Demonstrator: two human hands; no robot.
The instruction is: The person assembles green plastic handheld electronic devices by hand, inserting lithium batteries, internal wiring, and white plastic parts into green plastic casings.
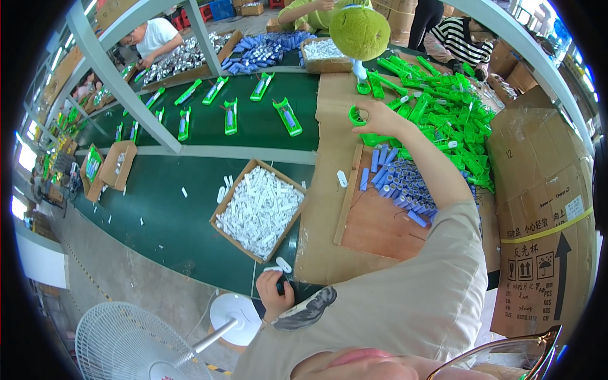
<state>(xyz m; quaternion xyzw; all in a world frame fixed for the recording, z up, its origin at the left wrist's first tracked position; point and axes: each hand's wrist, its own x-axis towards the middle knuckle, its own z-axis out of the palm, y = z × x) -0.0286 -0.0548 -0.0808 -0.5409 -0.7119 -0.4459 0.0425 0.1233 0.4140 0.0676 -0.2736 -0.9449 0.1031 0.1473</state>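
Note:
My right hand [380, 119] reaches to the far right. Its thumb and fingers are closed on the round end of a green plastic housing [356, 116], beside a large heap of similar green housings [437, 114]. My left hand [276, 296] rests at the near edge of the green belt with fingers curled. Small white oval plastic pieces [284, 265] lie at its fingertips; whether it grips one is hidden. Blue cylindrical battery cells [405, 183] are piled on a wooden board [367, 227] under my right forearm.
A carton [216, 220] full of white plastic parts [259, 206] stands left of the cardboard sheet [316, 234]. Green housings with blue cells [230, 117] lie spaced along the far belt [253, 139]. Tall cartons [538, 209] stand right, a fan [136, 342] near left. Several people work beyond.

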